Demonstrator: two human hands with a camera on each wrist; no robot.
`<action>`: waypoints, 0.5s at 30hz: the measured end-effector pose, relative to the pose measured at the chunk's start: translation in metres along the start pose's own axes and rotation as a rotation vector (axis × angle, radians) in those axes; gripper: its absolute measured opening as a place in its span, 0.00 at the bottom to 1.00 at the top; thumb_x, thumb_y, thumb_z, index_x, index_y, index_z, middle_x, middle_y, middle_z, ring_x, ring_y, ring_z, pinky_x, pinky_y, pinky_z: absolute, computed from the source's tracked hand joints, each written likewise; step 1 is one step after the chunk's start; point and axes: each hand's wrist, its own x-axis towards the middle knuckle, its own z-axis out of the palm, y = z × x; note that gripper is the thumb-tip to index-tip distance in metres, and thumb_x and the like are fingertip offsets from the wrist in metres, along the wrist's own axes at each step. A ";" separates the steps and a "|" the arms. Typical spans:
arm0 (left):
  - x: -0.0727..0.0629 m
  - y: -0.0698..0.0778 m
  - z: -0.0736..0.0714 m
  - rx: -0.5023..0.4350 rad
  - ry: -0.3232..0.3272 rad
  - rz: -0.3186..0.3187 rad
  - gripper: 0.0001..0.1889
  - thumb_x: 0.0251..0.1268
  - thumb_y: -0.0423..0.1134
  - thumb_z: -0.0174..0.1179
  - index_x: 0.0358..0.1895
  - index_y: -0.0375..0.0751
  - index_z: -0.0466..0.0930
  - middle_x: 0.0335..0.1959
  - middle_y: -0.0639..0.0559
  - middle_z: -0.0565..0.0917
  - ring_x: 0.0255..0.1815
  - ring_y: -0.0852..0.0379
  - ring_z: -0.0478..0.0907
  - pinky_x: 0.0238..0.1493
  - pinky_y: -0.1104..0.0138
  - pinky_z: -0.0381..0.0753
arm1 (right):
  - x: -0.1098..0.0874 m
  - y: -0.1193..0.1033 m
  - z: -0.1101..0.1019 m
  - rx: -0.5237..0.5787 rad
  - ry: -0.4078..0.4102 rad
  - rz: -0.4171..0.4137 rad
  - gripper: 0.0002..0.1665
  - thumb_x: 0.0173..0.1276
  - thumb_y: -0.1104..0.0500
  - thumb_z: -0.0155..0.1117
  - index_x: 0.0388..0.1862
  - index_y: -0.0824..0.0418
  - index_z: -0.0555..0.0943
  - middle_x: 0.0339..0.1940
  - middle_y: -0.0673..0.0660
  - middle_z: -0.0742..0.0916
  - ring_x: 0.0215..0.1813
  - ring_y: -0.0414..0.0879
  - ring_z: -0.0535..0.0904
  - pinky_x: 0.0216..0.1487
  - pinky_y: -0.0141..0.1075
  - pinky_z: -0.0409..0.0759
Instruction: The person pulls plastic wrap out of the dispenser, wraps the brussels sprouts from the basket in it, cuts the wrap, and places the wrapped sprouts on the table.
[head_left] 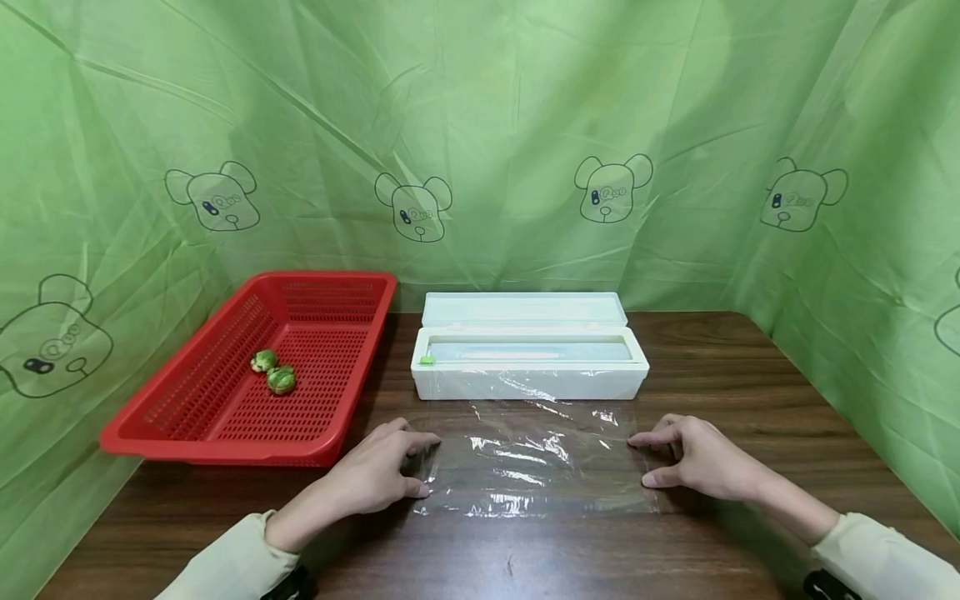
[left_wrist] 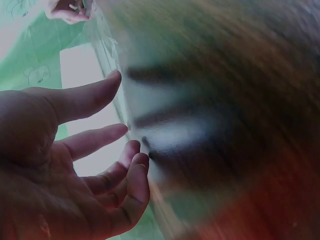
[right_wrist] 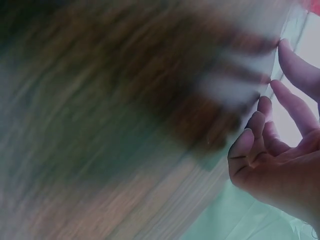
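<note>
A sheet of clear plastic wrap (head_left: 517,467) lies over the table, running toward me from a white wrap dispenser box (head_left: 525,384) whose lid (head_left: 525,309) is raised. My left hand (head_left: 372,468) is at the sheet's left edge, thumb and index finger spread apart along it. On the opposite edge, my right hand (head_left: 701,457) touches the film with thumb and index fingertips, also apart. In the left wrist view the left hand (left_wrist: 65,160) has its other fingers loosely bent. The right wrist view shows the right hand (right_wrist: 280,145) with fingertips at the tabletop.
To the left stands a red perforated basket (head_left: 351,392) with two small green Brussels sprouts (head_left: 281,380) in it. A green slider (head_left: 427,360) sits at the box's left front edge. Green curtains (head_left: 510,100) enclose the brown wooden table (head_left: 750,367) at the back and sides.
</note>
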 end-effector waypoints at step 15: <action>-0.002 0.003 -0.004 -0.050 -0.016 -0.011 0.32 0.51 0.42 0.83 0.63 0.41 0.86 0.40 0.53 0.78 0.45 0.53 0.76 0.49 0.54 0.78 | 0.002 0.010 -0.004 0.102 0.004 -0.066 0.29 0.59 0.50 0.84 0.57 0.60 0.90 0.41 0.47 0.85 0.36 0.41 0.73 0.34 0.33 0.72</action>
